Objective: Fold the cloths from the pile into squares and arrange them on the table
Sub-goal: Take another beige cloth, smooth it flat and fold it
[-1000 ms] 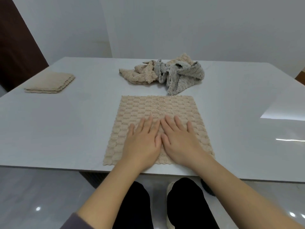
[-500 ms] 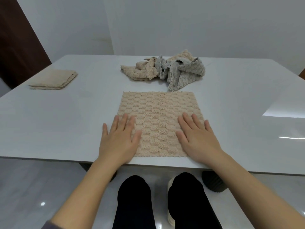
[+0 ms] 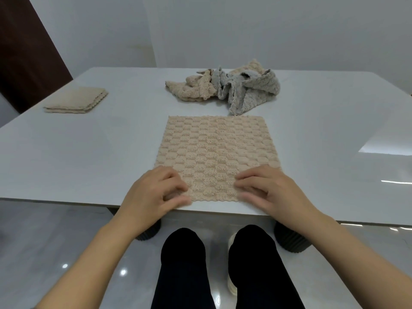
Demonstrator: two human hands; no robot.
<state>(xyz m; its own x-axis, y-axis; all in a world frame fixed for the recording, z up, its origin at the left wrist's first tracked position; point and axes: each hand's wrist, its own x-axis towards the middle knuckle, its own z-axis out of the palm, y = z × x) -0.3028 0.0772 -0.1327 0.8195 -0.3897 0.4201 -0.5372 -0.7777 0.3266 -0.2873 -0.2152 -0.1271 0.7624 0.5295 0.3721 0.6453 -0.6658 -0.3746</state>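
Pinches the near left corner of the beige cloth (image 3: 217,150) with the left hand (image 3: 153,194): fingers curled down on the top face, thumb laid along the scalloped near hem. Does the same at the near right corner with the right hand (image 3: 275,192), knuckles bent, fingertips pressed into the nap, thumb low by the hem. Blurs a little at both thumbs, so cannot tell whether either corner is raised off the surface or only gripped where it lies. Holds the two hands well apart, one at each end of the near hem, wrists hanging out past the table's front lip.

Has the cloth spread flat on the white table (image 3: 89,157), square to the front edge, near hem just short of that edge, checkered weave up and smooth.

Faces, farther back and toward the cloth's far right corner, the pile (image 3: 225,88) of crumpled cloths, beige ones to the left, grey ones to the right, tangled together. Cannot tell whether the lowest grey tip touches the spread cloth's far hem or stops just beside it.

Has one folded cloth (image 3: 75,100), beige and layered into a square, well off to the far left by the table's left edge.

Shows, below the front lip, two black trouser legs (image 3: 182,264), a pale shoe (image 3: 231,284) between them, and dark ribbed table legs (image 3: 292,239) on a glossy grey floor (image 3: 55,241). Looks onto a plain pale wall (image 3: 245,30) behind the table and a dark brown door (image 3: 24,52) at upper left.
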